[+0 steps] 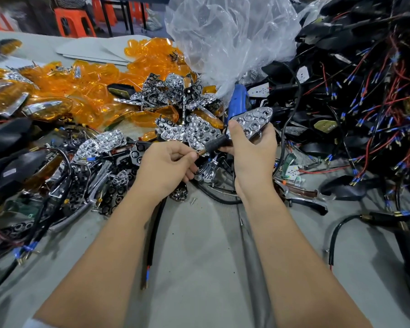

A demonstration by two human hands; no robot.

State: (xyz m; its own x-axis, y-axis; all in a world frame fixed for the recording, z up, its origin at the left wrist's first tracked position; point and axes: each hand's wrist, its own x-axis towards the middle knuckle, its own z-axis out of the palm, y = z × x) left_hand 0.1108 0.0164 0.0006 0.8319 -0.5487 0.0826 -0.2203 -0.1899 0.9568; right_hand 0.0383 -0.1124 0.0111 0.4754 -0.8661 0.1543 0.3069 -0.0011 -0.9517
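My right hand (252, 150) grips a turn-signal lamp body whose chrome honeycomb reflector (251, 121) faces up, thumb lying along its left edge. A black rubber stem (217, 144) sticks out of the lamp toward the left. My left hand (168, 165) pinches the threaded metal tip (200, 152) at the stem's end, fingers curled. A black cable (153, 235) with red and blue ends hangs from under my left hand down across the grey table (204, 268).
Amber lenses (85, 91) lie heaped at the back left, chrome reflectors (175, 91) in the middle. Black housings with red and blue wires (365, 102) pile up on the right. A clear plastic bag (227, 36), a blue tool (238, 101) and a loose screw (192, 200) are nearby.
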